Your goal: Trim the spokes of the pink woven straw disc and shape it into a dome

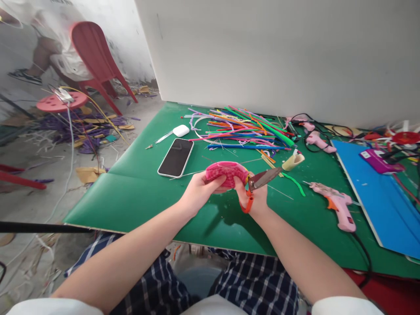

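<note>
My left hand (203,190) is closed on the left edge of a pink rounded piece (225,168) with a ridged, coiled-looking surface. The thumb lies across its near face. My right hand (257,197) grips the piece's right edge and also holds a pair of scissors (265,178). Their blades point right, away from the pink piece, and an orange-red handle loop hangs below the fingers. Both hands are just above the green table (141,201). A pile of coloured pipe cleaners (243,129) lies beyond them, and a dark-screened phone (176,157) lies to the left.
A pink glue gun (337,203) lies on the right with its cable over the front edge. Beside it is a blue board (377,192). A beige cup-like holder (293,161) and white earphone case (180,130) stand nearby. Someone sits on a red chair (95,57).
</note>
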A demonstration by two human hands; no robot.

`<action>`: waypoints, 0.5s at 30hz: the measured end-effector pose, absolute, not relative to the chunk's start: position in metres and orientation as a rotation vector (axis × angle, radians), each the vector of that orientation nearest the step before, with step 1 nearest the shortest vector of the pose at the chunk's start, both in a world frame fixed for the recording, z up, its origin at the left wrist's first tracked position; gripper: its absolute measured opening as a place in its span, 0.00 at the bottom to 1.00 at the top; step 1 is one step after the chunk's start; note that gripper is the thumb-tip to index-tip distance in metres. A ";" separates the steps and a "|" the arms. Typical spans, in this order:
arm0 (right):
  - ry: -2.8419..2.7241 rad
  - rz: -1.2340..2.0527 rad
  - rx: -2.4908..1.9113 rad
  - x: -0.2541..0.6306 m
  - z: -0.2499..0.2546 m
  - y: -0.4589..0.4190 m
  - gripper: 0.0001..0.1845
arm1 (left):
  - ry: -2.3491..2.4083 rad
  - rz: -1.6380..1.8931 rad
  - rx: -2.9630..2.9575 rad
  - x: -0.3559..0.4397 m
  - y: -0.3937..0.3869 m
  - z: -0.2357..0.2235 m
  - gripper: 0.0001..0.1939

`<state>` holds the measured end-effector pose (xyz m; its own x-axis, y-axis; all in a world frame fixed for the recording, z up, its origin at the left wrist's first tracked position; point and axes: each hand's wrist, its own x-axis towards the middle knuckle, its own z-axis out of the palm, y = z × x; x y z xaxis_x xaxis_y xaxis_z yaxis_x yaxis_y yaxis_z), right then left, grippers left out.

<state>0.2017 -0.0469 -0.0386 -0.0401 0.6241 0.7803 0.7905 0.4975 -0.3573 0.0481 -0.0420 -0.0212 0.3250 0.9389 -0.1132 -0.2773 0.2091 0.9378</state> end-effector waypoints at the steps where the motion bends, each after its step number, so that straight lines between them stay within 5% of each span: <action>1: -1.729 -0.214 -1.204 0.202 -0.038 -0.047 0.08 | 0.837 0.992 0.998 0.048 -0.042 -0.021 0.13; 15: -1.730 -0.206 -1.189 0.201 -0.038 -0.048 0.07 | 0.825 0.964 1.012 0.048 -0.042 -0.016 0.14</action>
